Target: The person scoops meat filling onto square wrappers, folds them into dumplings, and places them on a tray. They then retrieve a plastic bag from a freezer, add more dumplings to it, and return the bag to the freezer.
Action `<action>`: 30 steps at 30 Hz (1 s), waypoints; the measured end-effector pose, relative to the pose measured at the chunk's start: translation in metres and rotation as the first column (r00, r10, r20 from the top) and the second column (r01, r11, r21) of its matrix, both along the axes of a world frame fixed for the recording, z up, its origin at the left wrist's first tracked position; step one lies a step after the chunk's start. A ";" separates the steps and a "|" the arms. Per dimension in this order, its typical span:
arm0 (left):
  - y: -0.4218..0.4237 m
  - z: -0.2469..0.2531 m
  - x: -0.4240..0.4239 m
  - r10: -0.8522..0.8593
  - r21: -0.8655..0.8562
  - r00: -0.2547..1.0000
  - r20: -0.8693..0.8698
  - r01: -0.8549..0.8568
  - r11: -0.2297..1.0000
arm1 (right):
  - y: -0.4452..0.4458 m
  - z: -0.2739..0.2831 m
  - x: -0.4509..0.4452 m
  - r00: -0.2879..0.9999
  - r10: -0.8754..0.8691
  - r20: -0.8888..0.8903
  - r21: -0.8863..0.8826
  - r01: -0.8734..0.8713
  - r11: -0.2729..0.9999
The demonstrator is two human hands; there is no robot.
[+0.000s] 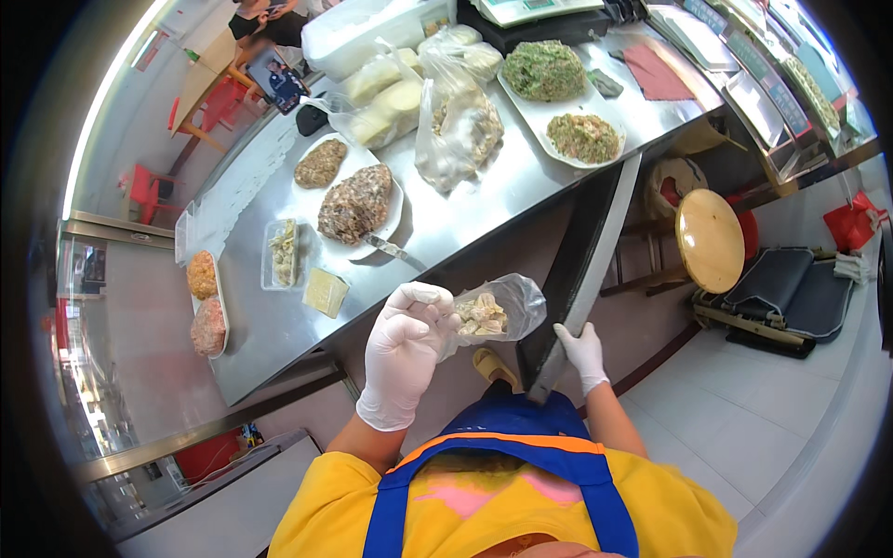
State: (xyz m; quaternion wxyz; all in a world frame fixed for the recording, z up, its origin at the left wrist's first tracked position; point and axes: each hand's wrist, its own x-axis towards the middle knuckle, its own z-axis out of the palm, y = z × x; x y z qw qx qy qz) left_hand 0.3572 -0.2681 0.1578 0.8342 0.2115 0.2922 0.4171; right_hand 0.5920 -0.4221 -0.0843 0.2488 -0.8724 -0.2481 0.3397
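My left hand, in a white glove, is shut on a clear plastic bag of small wrapped dumplings, held off the front edge of the steel counter. My gloved right hand grips the near end of a swung-out panel, dark inside with a grey edge, seemingly a door under the counter. Beyond my left hand lie a square stack of dough wrappers and a clear tub of dumplings. Dark minced filling sits on a white tray with a flat spreader.
Green fillings fill another white tray; orange and pink fillings sit at far left. Plastic bags stand mid-counter. A round wooden stool and folded cot are at right. A person sits beyond the counter.
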 end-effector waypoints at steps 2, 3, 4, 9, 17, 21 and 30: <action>0.004 0.022 0.010 -0.003 0.059 0.999 0.040 0.001 0.998 | 0.016 -0.015 -0.009 0.999 0.000 -0.036 0.047 0.002 0.999; 0.006 0.032 0.015 0.006 0.091 0.999 0.048 -0.010 0.996 | 0.024 -0.017 -0.013 0.998 0.003 -0.057 0.076 0.002 0.997; 0.010 0.041 0.023 0.013 0.122 0.998 0.055 -0.020 0.992 | 0.034 -0.013 -0.014 0.993 0.039 -0.112 0.028 -0.036 0.999; 0.046 0.058 0.056 0.144 0.168 0.989 0.010 -0.144 0.975 | 0.083 0.025 0.023 0.983 0.159 -0.090 0.494 -0.094 0.864; 0.143 0.029 0.086 0.201 0.328 0.917 -0.345 -0.082 0.941 | 0.243 0.137 0.072 0.748 0.661 -0.062 0.724 -0.422 0.545; 0.163 0.009 0.084 0.350 0.364 0.745 -0.568 -0.154 0.919 | 0.297 0.131 0.082 0.563 0.673 -0.480 0.743 -0.148 0.653; 0.183 -0.045 0.095 0.502 0.523 0.247 -0.829 0.025 0.852 | 0.308 0.133 0.078 0.450 0.870 0.199 0.660 -0.718 0.220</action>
